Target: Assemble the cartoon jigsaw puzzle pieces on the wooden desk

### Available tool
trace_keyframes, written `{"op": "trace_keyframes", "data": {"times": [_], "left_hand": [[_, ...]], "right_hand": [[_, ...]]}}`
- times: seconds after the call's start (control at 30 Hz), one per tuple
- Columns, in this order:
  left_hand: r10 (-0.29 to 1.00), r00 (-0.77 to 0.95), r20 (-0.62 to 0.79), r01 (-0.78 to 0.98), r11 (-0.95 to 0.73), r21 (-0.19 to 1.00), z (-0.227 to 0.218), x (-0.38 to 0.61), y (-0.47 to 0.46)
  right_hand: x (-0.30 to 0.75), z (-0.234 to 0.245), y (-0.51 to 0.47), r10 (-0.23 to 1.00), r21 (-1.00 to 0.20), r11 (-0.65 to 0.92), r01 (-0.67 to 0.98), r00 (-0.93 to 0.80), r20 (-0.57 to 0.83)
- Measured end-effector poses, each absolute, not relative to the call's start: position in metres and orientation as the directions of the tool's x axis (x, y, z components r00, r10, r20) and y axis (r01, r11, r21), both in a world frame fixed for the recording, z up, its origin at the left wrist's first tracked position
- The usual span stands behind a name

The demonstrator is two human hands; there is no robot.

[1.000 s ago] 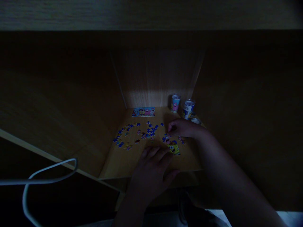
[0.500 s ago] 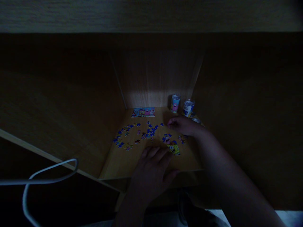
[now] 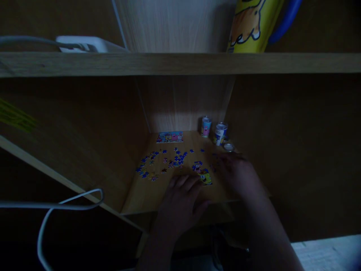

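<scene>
- Pretty dark shot, but the counter (image 3: 135,201) sits in a wooden nook and it's lit enough to see the stuff on it.
- Left hand (image 3: 180,203) lies palm down at the near edge of the counter, fingers stretched out flat toward the far side. The grip is wide and there's nothing in it that I can see.
- Right hand (image 3: 239,174) is over the right side of the counter, knuckles up, and it's blurry. I honestly can't tell if the grip is narrow on a piece or empty.
- Loose pieces (image 3: 176,158), mostly blue, are scattered across the middle of the counter, from the left side over to just left of the right hand.
- A small joined patch (image 3: 205,178) with yellow on it lies just beside the left hand's fingertips, between the two hands. Can't tell if the fingers are actually touching it.
- At the far edge, against the back wall, a picture card (image 3: 170,137) lies flat.
- Right of the card stand two cans, upright: the pink can (image 3: 205,126) is farther back, the white can (image 3: 220,133) is a bit nearer and to the right.
- A round lid (image 3: 228,146) lies flat just near of the white can, close to the right hand.
- A shelf (image 3: 180,63) runs above the nook, with a white box (image 3: 81,43) on the left and a yellow thing (image 3: 254,22) on the right.
- A pale cable (image 3: 56,207) loops in the dark at the near left, well apart from the hands.
</scene>
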State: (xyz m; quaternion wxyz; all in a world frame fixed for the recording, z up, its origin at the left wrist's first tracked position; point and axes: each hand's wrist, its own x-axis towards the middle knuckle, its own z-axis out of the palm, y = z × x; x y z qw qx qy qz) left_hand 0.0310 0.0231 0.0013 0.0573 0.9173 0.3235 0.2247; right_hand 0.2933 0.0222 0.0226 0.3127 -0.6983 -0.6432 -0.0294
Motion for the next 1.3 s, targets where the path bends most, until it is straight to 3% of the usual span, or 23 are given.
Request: {"op": "trace_keyframes", "data": {"times": [0.2,0.53,1.3], "left_hand": [[0.605,0.686,0.405,0.583,-0.79,0.192,-0.008,0.031,0.025],[0.536,0.741,0.405,0.551,-0.83,0.089,-0.012,0.031,0.028],[0.566,0.728,0.386,0.574,-0.812,0.106,-0.011,0.035,0.032]], "right_hand": [[0.282,-0.024,-0.004,0.815,-0.373,0.02,0.928,0.202,0.543],[0.276,-0.024,-0.001,0.772,-0.372,-0.078,0.925,0.292,0.564],[0.278,-0.026,0.001,0.808,-0.318,-0.107,0.942,0.269,0.525]]}}
